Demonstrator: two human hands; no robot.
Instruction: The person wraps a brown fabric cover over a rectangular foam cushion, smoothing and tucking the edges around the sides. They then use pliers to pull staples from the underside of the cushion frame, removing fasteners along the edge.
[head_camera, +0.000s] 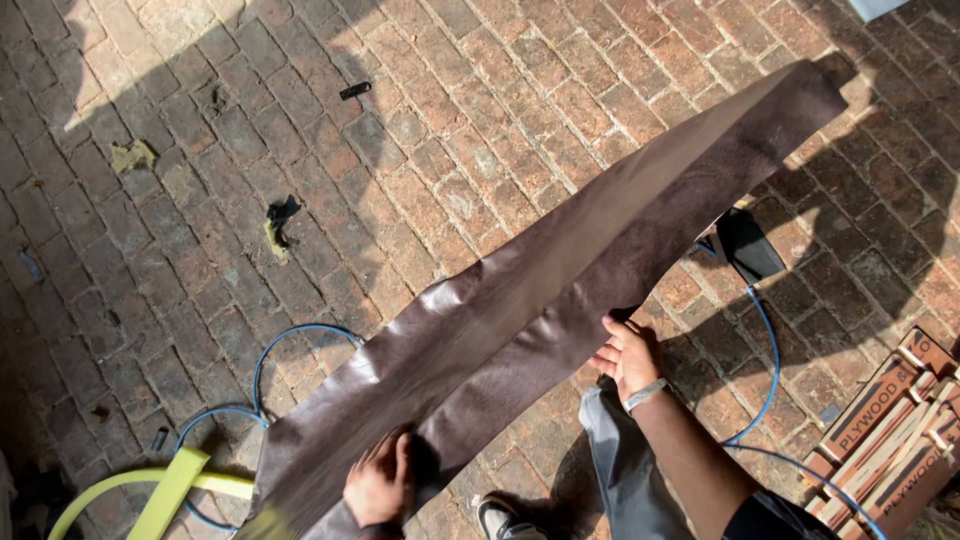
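A long strip of dark brown leather-like sheet (560, 260) stretches from the lower left up to the upper right, held above a brick floor (450, 110). My left hand (380, 487) presses flat on its near end at the bottom of the view. My right hand (625, 355), with a metal watch band on the wrist, grips the sheet's lower edge near the middle. My grey trouser leg and a shoe (497, 515) show under the sheet.
A blue hose (262, 365) loops over the bricks at lower left and runs again at right. A yellow-green frame (165, 490) lies at bottom left. Stacked plywood pieces (895, 430) sit at lower right. Small scraps (280, 222) litter the floor.
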